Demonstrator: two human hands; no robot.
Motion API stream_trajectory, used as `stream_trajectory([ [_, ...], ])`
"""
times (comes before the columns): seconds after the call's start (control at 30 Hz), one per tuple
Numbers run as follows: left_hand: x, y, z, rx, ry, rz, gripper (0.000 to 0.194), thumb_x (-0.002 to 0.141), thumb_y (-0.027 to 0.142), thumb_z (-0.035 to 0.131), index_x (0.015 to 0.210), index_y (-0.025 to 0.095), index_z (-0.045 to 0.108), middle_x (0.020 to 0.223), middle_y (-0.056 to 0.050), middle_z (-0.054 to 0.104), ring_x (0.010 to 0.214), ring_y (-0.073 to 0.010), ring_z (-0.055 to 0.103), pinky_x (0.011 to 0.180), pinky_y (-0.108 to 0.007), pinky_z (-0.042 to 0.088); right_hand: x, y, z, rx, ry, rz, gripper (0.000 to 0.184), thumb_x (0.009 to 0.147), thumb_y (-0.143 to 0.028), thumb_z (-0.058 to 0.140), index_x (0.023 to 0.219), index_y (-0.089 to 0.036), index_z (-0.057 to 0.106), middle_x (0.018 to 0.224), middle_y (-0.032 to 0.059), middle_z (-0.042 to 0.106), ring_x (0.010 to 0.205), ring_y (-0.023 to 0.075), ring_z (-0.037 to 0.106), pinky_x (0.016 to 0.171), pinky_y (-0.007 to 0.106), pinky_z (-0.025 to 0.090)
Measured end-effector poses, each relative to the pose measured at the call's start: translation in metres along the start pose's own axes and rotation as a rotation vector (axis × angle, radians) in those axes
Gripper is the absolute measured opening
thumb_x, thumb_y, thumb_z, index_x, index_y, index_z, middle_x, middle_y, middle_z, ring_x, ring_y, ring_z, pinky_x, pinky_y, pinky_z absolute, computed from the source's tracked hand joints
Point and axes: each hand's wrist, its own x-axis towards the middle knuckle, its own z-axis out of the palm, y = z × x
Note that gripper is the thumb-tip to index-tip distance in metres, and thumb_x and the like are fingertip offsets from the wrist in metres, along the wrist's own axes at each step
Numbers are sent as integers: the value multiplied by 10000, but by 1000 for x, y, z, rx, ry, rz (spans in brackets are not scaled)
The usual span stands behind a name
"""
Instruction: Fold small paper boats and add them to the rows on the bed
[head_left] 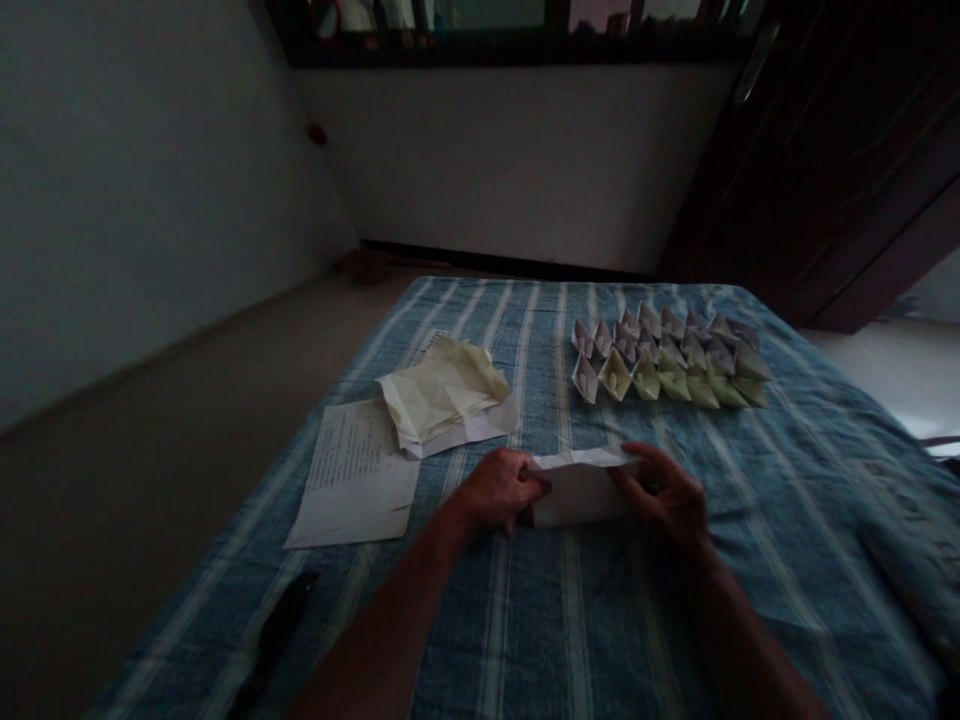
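A folded white paper strip (pixel 577 490) lies on the blue striped cover, held at its ends. My left hand (pixel 499 490) grips its left end, and my right hand (pixel 664 495) grips its right end. Beyond my hands stand several small folded paper boats (pixel 667 362) in tight rows, pale white and yellow-green. To the left of my left hand lie a printed sheet of paper (pixel 352 475) and a crumpled stack of cream paper (pixel 442 395) on a white sheet.
The blue striped cover (pixel 480 640) spreads over a bed or low table, with its left edge above a bare floor (pixel 150 520). A long black object (pixel 274 630) lies near the front left edge. A dark wooden door (pixel 787 160) stands at back right.
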Motion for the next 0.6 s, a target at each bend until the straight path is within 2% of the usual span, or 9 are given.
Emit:
stream_trajectory([
  [0.17,-1,7,4,111,114,-38,101,755,247,578,789,155,601,544,27,621,357,-104,527,365,-188,350,4,7,4,-213,83,-136,377,772,-394,612,1103,-214,629,672,-17,665,625,172,632,626,299,503],
  [0.27,0,9,4,348,265,-20,139,718,247,642,825,159,629,630,-12,662,550,-160,633,522,-231,441,5,10,7,-317,83,-218,397,785,-363,561,1146,-204,608,765,14,677,722,201,637,688,339,508],
  [0.37,-4,13,5,624,369,-27,293,747,303,654,989,142,616,788,-91,708,770,-251,680,666,-308,478,5,11,9,-375,78,-260,395,795,-335,535,1155,-189,604,837,48,681,804,227,630,740,371,511],
  [0.47,-11,23,13,797,439,-26,302,815,291,593,1074,136,587,865,-126,707,817,-287,680,696,-355,490,6,11,10,-384,72,-274,392,792,-309,532,1156,-181,605,903,74,686,875,245,623,791,393,507],
  [0.53,-16,30,24,825,531,52,219,835,242,565,1042,175,595,930,-99,694,838,-259,671,706,-340,498,7,11,11,-386,76,-281,386,789,-299,531,1151,-191,608,944,81,688,912,253,617,805,403,504],
  [0.6,-19,35,40,857,547,219,138,867,185,508,947,194,620,924,-81,681,853,-232,658,734,-328,505,7,11,11,-391,85,-286,378,788,-294,531,1145,-202,613,958,80,689,929,257,614,813,408,501],
])
